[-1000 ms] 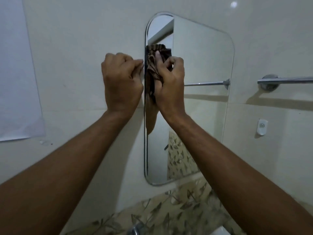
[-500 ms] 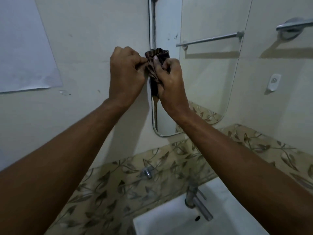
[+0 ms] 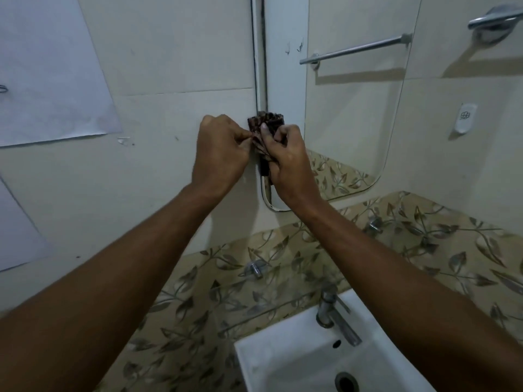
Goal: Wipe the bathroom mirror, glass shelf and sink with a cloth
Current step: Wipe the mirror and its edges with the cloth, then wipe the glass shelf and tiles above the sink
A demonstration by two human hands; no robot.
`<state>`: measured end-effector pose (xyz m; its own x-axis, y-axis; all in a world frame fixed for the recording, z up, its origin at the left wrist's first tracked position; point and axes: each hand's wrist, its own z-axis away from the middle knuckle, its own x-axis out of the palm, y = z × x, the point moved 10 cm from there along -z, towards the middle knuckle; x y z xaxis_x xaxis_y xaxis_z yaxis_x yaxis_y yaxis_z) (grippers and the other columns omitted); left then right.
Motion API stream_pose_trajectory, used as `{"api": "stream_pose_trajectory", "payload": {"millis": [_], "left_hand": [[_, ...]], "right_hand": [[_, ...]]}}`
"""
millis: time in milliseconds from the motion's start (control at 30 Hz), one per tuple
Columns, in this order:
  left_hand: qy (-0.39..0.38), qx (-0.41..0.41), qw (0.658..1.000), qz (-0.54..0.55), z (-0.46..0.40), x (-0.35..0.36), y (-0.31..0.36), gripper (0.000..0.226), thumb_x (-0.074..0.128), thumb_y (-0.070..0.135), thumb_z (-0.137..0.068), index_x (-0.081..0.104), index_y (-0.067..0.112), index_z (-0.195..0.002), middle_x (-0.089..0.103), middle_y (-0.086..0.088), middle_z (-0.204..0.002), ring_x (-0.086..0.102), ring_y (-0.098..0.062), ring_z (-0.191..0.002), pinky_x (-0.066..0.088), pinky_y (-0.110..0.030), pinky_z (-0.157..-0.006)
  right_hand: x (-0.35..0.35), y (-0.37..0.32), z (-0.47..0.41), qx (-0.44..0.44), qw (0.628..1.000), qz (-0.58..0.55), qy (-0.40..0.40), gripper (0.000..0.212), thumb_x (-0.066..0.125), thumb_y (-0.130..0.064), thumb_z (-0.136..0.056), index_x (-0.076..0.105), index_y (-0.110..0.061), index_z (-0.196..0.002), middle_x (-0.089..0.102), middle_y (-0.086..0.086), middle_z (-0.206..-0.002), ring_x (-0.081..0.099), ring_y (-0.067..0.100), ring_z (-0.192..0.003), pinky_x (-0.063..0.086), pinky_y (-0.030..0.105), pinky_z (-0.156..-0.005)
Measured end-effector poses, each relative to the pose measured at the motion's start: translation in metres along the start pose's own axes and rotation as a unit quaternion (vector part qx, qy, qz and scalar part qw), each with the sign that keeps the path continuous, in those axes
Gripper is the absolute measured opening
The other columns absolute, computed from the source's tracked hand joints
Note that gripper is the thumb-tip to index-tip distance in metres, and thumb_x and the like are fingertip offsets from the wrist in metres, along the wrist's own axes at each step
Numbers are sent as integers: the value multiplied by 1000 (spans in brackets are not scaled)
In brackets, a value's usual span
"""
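Observation:
A dark brown patterned cloth [image 3: 266, 123] is folded over the left edge of the wall mirror [image 3: 348, 114], low down near its rounded bottom corner. My right hand [image 3: 285, 162] presses the cloth against the glass side of that edge. My left hand [image 3: 220, 154] pinches the cloth from the wall side with closed fingers. Below the mirror a clear glass shelf [image 3: 283, 309] runs along the leaf-patterned tiles on chrome brackets [image 3: 254, 268]. The white sink [image 3: 285, 360] sits under it with a chrome tap [image 3: 334, 318] and a drain hole [image 3: 346, 381].
A chrome towel bar [image 3: 495, 19] is fixed to the wall at the top right, and its reflection shows in the mirror. A small white wall fitting [image 3: 465, 117] hangs right of the mirror. Sheets of paper [image 3: 48, 72] are stuck to the wall at the left.
Both hands have slid the cloth down the mirror's left edge, from near the top to near the bottom corner. The view has tilted down, bringing the shelf and sink into sight.

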<state>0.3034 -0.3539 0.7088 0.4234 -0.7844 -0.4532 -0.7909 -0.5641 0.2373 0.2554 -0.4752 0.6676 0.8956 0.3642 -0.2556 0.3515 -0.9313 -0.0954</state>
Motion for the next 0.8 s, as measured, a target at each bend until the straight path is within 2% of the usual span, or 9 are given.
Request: {"api": "stream_pose_trajectory", "payload": {"millis": [67, 200, 433, 500, 567, 633, 667, 733, 800], "left_hand": [[-18, 2, 1000, -22, 10, 12, -2, 14, 64, 21, -84, 79, 22, -83, 68, 4, -72, 55, -19, -79, 35, -14, -73], [-42, 37, 992, -111, 44, 29, 5, 20, 58, 18, -88, 78, 18, -87, 64, -1, -76, 45, -19, -82, 46, -34, -70], [-121, 72, 983, -121, 95, 55, 0, 32, 42, 27, -89, 73, 22, -82, 56, 2, -75, 42, -18, -78, 38, -32, -67], [-134, 68, 986, -65, 117, 53, -4, 28, 48, 29, -87, 75, 23, -80, 57, 3, -72, 45, -16, -76, 41, -33, -63], [-153, 55, 986, -36, 142, 53, -14, 14, 63, 25, -82, 77, 25, -82, 60, 6, -71, 48, -14, -75, 46, -33, -60], [-183, 20, 983, -19, 169, 55, -32, 9, 73, 22, -75, 77, 27, -81, 62, 8, -71, 51, -15, -74, 49, -32, -60], [-197, -11, 980, -13, 182, 55, -43, 10, 74, 22, -74, 77, 29, -81, 63, 8, -72, 51, -14, -74, 50, -32, -62], [-221, -66, 973, -3, 208, 53, -61, 10, 74, 26, -76, 77, 32, -84, 65, 11, -75, 52, -13, -77, 50, -31, -67], [-234, -121, 965, 13, 230, 48, -73, 14, 76, 25, -76, 78, 33, -87, 70, 12, -78, 57, -7, -75, 52, -25, -70]], "right_hand": [[6, 1, 19, 11, 1000, -1, -11, 54, 53, 15, -88, 51, 0, -140, 47, 22, -105, 50, 33, -94, 49, 37, -83], [20, 7, 61, 45, 997, -15, -55, 54, 53, 12, -91, 46, -1, -143, 46, 22, -109, 49, 32, -96, 47, 34, -84], [34, 16, 118, 67, 992, -54, -95, 56, 55, 11, -92, 48, -8, -144, 46, 10, -108, 48, 20, -96, 45, 24, -87], [38, 22, 135, 97, 982, -98, -129, 42, 52, 2, -96, 55, -8, -137, 47, 7, -104, 53, 19, -95, 47, 20, -88], [38, 34, 147, 179, 958, -154, -161, 29, 53, -3, -97, 64, -1, -123, 48, 4, -97, 55, 12, -91, 44, 8, -83], [37, 33, 153, 215, 936, -167, -225, 24, 62, -1, -92, 71, 0, -114, 54, 7, -95, 55, 2, -86, 38, 0, -77], [42, 26, 158, 209, 920, -175, -282, 23, 67, -5, -90, 74, -6, -112, 61, 9, -95, 59, 5, -86, 40, 2, -75], [55, 3, 176, 175, 871, -183, -420, 23, 73, -16, -87, 77, -17, -110, 74, 4, -100, 67, 10, -88, 50, 13, -77], [65, -17, 196, 151, 835, -166, -503, 26, 74, -18, -85, 76, -22, -111, 76, -1, -106, 69, 8, -93, 56, 23, -83]]}}
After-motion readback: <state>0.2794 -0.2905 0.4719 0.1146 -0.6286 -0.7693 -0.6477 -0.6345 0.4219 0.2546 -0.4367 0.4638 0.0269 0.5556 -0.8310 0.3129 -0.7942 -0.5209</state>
